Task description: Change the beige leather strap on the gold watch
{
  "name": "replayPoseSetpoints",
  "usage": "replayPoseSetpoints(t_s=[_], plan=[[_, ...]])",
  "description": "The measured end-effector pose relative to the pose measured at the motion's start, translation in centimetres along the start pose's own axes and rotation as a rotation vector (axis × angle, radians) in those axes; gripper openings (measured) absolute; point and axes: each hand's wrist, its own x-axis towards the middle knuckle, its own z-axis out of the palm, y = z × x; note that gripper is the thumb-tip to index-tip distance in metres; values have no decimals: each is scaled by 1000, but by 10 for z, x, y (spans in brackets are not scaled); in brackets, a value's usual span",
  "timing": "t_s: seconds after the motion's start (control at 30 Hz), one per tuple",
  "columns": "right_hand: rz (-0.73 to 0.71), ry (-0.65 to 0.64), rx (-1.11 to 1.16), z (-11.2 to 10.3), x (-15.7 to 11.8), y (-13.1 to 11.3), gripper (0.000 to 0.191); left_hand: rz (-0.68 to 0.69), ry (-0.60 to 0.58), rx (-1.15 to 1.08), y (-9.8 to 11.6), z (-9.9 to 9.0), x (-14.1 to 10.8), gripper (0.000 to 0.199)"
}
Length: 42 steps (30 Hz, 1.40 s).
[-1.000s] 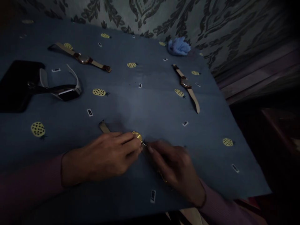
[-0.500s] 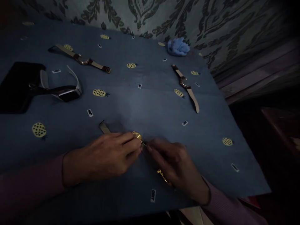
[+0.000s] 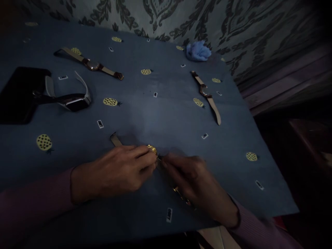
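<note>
My left hand (image 3: pixel 116 169) is closed on a gold-coloured watch (image 3: pixel 152 149); its fingers cover most of the case. A pale strap (image 3: pixel 116 139) sticks out beyond the knuckles on the far side. My right hand (image 3: pixel 194 180) is closed in a pinch close to the watch's right side. From its fingertips a thin shiny metal pin (image 3: pixel 159 159) points at the case edge; most of it is hidden. Below the right palm shows a gold-coloured, frame-like metal piece (image 3: pixel 183 196), partly covered, and I cannot tell whether it joins the watch.
Two strap watches lie on the blue patterned cloth (image 3: pixel 140 117), one at back left (image 3: pixel 92 65) and one at right (image 3: pixel 205 91). A smartwatch (image 3: pixel 77 103) rests beside a dark flat object (image 3: pixel 19 95). A crumpled blue cloth (image 3: pixel 198 51) sits near the wall (image 3: pixel 166 17).
Both hands keep nearly the same place at the watch. The right hand has turned slightly, and the gold-coloured piece below it catches less light. The view has shifted a little.
</note>
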Motion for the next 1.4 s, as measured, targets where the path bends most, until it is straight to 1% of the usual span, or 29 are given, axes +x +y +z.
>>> replayPoseSetpoints(t_s=[0.13,0.3,0.47,0.77,0.87,0.93,1.0,1.1,1.23,1.4], plan=[[-5,-47,9,-2,1,1,28,-6,4,-2,-2,0,2,29],[-29,-19,19,-2,0,4,28,0,6,-15,-3,-1,2,32],[-32,2,41,0,1,3,28,-18,20,-47,-3,-1,2,28],[-5,-27,38,-2,2,0,32,-84,36,-113,-1,1,4,31],[-3,-24,19,-1,1,1,31,-61,29,-71,-1,4,3,29],[-13,-9,-15,0,0,1,29,-24,25,-23,-2,4,2,28],[-19,10,-46,2,0,1,27,-15,23,-9,-2,4,2,28],[-9,25,-67,3,-1,0,29,-34,23,-22,-1,5,2,28],[-30,38,-67,5,-2,3,26,-66,62,-27,0,6,1,29],[5,44,-9,4,-4,6,25,-59,60,-19,0,8,2,28]])
